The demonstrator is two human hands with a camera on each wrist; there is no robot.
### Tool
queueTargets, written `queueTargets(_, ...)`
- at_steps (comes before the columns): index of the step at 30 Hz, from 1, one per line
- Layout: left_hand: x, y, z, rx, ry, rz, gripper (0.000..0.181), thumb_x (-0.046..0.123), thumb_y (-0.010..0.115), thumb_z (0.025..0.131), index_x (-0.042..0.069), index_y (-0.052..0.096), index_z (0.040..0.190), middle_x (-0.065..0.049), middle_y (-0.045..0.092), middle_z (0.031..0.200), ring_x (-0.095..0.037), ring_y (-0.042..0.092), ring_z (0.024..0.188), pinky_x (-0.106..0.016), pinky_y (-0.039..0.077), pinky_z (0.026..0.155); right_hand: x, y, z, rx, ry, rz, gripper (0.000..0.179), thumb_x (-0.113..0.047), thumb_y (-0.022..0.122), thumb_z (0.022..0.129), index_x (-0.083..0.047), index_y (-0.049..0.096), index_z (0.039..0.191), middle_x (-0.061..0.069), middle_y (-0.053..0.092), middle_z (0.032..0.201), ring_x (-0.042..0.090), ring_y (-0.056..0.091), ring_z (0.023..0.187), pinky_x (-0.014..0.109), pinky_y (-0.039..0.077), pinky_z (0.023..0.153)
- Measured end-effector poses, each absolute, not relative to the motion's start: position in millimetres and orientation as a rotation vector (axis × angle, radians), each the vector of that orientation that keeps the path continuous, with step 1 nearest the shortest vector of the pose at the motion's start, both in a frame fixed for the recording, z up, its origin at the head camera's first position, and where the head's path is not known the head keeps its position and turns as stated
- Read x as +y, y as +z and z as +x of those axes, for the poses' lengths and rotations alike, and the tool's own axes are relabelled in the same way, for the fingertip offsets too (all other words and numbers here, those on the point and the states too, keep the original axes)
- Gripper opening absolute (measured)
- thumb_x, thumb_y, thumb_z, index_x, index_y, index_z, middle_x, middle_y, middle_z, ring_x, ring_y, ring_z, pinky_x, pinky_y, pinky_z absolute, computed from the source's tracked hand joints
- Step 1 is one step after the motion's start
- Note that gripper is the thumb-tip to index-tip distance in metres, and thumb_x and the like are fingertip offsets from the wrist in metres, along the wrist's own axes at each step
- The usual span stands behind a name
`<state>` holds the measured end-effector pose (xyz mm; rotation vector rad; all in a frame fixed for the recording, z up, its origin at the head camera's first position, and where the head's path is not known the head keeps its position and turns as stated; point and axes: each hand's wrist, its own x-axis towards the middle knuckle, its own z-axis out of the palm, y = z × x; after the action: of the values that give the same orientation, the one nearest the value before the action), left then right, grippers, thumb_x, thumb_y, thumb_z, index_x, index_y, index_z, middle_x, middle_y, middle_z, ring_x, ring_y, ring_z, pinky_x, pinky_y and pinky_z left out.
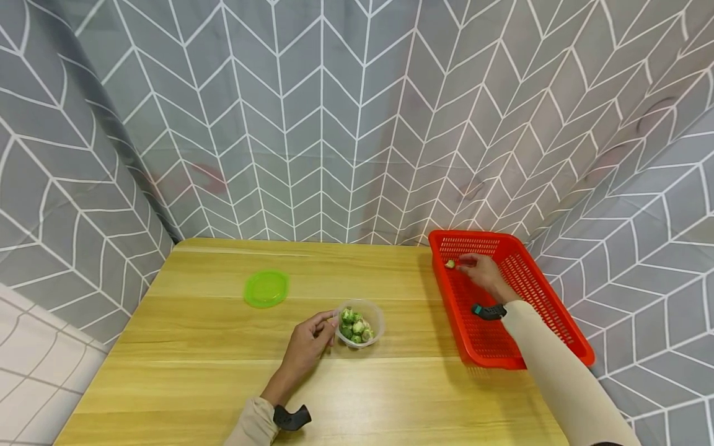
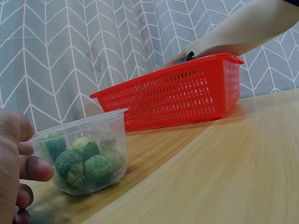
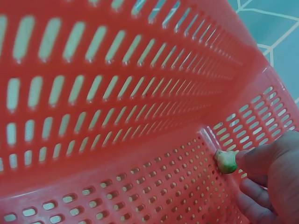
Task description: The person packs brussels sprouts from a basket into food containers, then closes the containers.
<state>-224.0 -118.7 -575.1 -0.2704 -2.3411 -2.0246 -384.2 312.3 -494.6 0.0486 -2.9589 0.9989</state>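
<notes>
A clear plastic container (image 1: 378,317) with several Brussels sprouts (image 2: 98,169) in it stands upright on the table. At its left side my left hand (image 1: 308,342) holds the rim, thumb and fingers bent against it. My right hand (image 1: 484,272) is down inside the red basket (image 1: 454,319), at its far left corner. One pale green Brussels sprout (image 3: 227,161) lies in that corner on the basket floor, with the thumb tip right at its edge. The hand's other fingers bend below the thumb, away from the sprout.
A bright green round lid (image 1: 266,288) lies flat on the wooden table (image 1: 212,365), left of the container and farther back. Patterned grey curtains (image 1: 346,124) hang behind the table and at both sides. The basket stands near the table's right edge.
</notes>
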Motion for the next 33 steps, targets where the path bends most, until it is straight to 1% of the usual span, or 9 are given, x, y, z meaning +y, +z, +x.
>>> queueTargets(6, -120, -575, -224, -2.348, -2.015, -0.292, 0.034, 0.036, 0.061, 0.102, 0.018, 0.067, 0.130, -0.002, 0.065, 0.068, -0.014, 0.052, 0.055, -0.026, 0.040, 0.055, 309, -498, -389, -2.985, 1.005, 0.017, 0.037, -0.009, 0.067, 0.097, 0.010, 0.061, 0.128, 0.031, 0.062, 0.125, 0.037, 0.060, 0.100, 0.030, 0.048, 0.074)
queueTargets(10, -120, -575, -224, -2.349, -2.008, -0.301, 0.034, 0.035, 0.061, 0.102, 0.017, 0.067, 0.130, -0.003, 0.065, 0.068, -0.014, 0.051, 0.054, -0.027, 0.040, 0.055, 306, -500, -393, -3.001, 1.018, -0.001, 0.036, -0.007, 0.065, 0.098, 0.011, 0.060, 0.129, 0.030, 0.062, 0.127, 0.036, 0.060, 0.101, 0.030, 0.048, 0.075)
queueTargets(15, -120, -575, -225, -2.349, -2.027, -0.291, 0.033, 0.036, 0.061, 0.102, 0.019, 0.068, 0.129, -0.005, 0.066, 0.069, -0.014, 0.052, 0.055, -0.027, 0.043, 0.057, 302, -502, -395, -2.994, 1.016, -0.004, 0.033, -0.006, 0.067, 0.096, 0.012, 0.062, 0.124, 0.030, 0.063, 0.123, 0.036, 0.061, 0.102, 0.030, 0.048, 0.076)
queueTargets(20, -121, -575, -226, -2.346, -2.015, -0.302, 0.034, 0.035, 0.061, 0.102, 0.016, 0.068, 0.129, -0.004, 0.065, 0.068, -0.014, 0.053, 0.055, -0.027, 0.045, 0.059, 299, -504, -398, -2.986, 1.012, -0.019, 0.033, -0.007, 0.069, 0.096, 0.012, 0.063, 0.122, 0.029, 0.066, 0.119, 0.035, 0.063, 0.100, 0.029, 0.049, 0.075)
queueTargets(23, -122, -574, -226, -2.342, -2.000, -0.312, 0.033, 0.032, 0.061, 0.102, 0.014, 0.067, 0.129, -0.003, 0.065, 0.068, -0.013, 0.053, 0.055, -0.027, 0.046, 0.060, 298, -506, -400, -2.977, 1.000, -0.002, 0.033, -0.009, 0.070, 0.095, 0.012, 0.064, 0.120, 0.029, 0.068, 0.115, 0.037, 0.065, 0.100, 0.034, 0.051, 0.078)
queueTargets(28, -120, -573, -225, -2.339, -1.984, -0.307, 0.032, 0.025, 0.060, 0.103, 0.009, 0.066, 0.131, -0.011, 0.066, 0.069, -0.010, 0.050, 0.054, -0.026, 0.043, 0.057, 297, -511, -402, -2.972, 0.948, -0.008, 0.034, -0.014, 0.072, 0.094, 0.010, 0.065, 0.116, 0.027, 0.069, 0.110, 0.039, 0.065, 0.100, 0.044, 0.052, 0.085)
queueTargets(30, -119, -568, -222, -2.349, -1.986, -0.287, 0.031, 0.020, 0.060, 0.104, 0.006, 0.066, 0.131, -0.017, 0.066, 0.070, -0.010, 0.048, 0.053, -0.025, 0.041, 0.056, 297, -512, -402, -2.971, 0.921, -0.028, 0.034, -0.016, 0.073, 0.093, 0.009, 0.065, 0.115, 0.026, 0.069, 0.109, 0.038, 0.065, 0.098, 0.046, 0.052, 0.086)
queueTargets(32, -117, -558, -218, -2.340, -2.000, -0.275, 0.030, 0.016, 0.060, 0.103, 0.003, 0.066, 0.130, -0.019, 0.065, 0.070, -0.010, 0.048, 0.053, -0.024, 0.040, 0.057, 296, -513, -400, -2.966, 0.902, -0.049, 0.034, -0.018, 0.074, 0.093, 0.008, 0.065, 0.114, 0.025, 0.070, 0.107, 0.037, 0.066, 0.096, 0.046, 0.052, 0.086)
queueTargets(33, -118, -558, -218, -2.336, -2.009, -0.275, 0.030, 0.017, 0.060, 0.103, 0.004, 0.066, 0.130, -0.019, 0.065, 0.070, -0.010, 0.049, 0.053, -0.024, 0.041, 0.057, 296, -513, -400, -2.963, 0.902, -0.058, 0.034, -0.018, 0.074, 0.093, 0.008, 0.065, 0.114, 0.025, 0.070, 0.106, 0.037, 0.066, 0.095, 0.046, 0.052, 0.085)
